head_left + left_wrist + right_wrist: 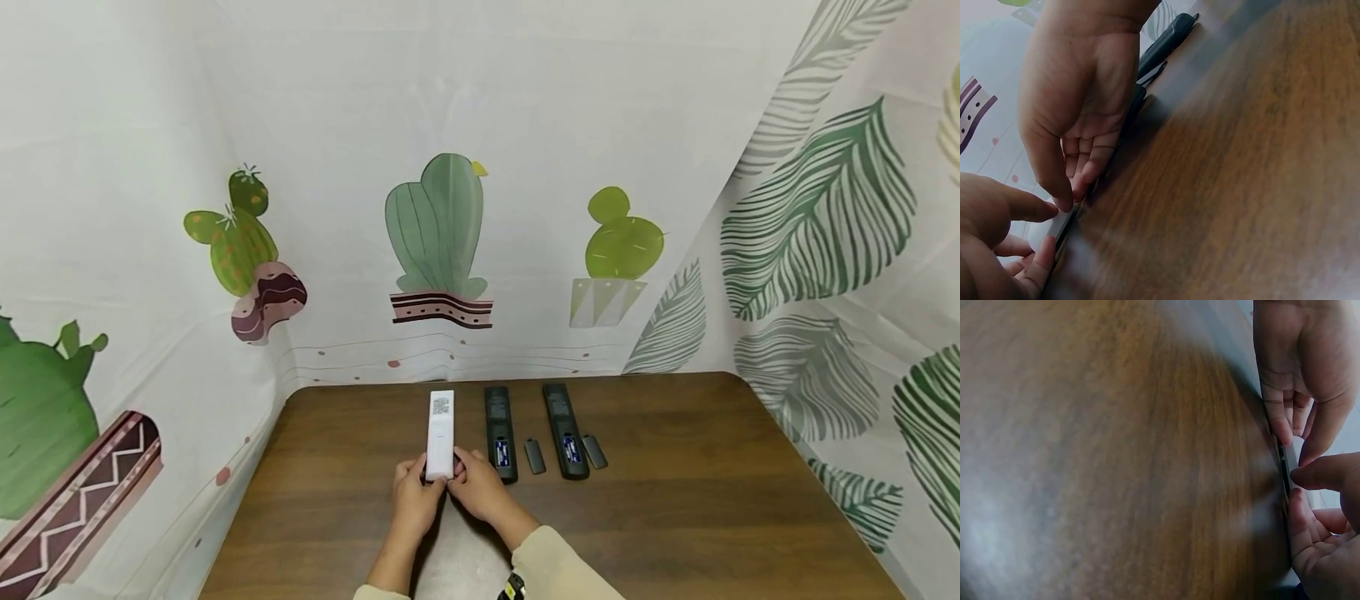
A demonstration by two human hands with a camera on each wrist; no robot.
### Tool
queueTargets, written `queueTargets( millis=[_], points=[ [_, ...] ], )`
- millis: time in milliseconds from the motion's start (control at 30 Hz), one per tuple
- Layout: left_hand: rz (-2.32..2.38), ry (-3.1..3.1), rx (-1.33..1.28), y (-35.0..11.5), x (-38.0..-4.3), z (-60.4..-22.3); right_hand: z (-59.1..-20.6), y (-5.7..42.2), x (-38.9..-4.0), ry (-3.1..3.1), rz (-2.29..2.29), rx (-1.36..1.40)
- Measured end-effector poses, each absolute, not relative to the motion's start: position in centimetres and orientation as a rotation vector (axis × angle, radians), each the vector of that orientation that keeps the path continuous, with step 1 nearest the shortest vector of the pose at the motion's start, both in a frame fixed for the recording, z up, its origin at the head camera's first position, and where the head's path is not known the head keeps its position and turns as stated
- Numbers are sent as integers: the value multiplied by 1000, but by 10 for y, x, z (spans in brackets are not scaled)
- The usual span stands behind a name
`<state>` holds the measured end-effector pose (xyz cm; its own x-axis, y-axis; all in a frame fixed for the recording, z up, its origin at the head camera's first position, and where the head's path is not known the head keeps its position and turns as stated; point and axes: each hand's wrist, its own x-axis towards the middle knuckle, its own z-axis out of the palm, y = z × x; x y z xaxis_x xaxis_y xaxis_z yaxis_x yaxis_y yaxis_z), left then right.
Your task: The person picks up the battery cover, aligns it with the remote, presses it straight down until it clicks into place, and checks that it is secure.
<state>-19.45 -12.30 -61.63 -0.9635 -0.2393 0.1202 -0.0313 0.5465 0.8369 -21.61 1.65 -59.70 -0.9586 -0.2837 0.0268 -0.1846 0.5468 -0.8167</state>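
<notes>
A white remote control (pixel 441 429) lies back side up over the table, a printed label near its far end. My left hand (pixel 417 493) grips its near end from the left, and my right hand (pixel 480 490) holds the same end from the right. In the left wrist view, thumb and fingers of the left hand (pixel 997 234) pinch the white end of the remote (pixel 1044 228). The right wrist view shows the right hand (pixel 1329 519) there too, its thumb on the end. Most of the remote is hidden in both wrist views.
Right of the hands lie two black remotes, a nearer one (pixel 498 417) and a farther one (pixel 561 417), each with a blue battery in its uncovered compartment. Two small dark covers (pixel 534 456) (pixel 595 451) lie beside them. The wooden table (pixel 675 517) meets a printed cloth (pixel 525 100) behind.
</notes>
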Motion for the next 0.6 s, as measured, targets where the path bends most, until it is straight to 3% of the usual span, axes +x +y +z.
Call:
queueTargets(
  millis=[600],
  points=[
    [-1393, -2483, 270, -117, -193, -616, -604, 17, -214, 2729, -1452, -459]
  ],
)
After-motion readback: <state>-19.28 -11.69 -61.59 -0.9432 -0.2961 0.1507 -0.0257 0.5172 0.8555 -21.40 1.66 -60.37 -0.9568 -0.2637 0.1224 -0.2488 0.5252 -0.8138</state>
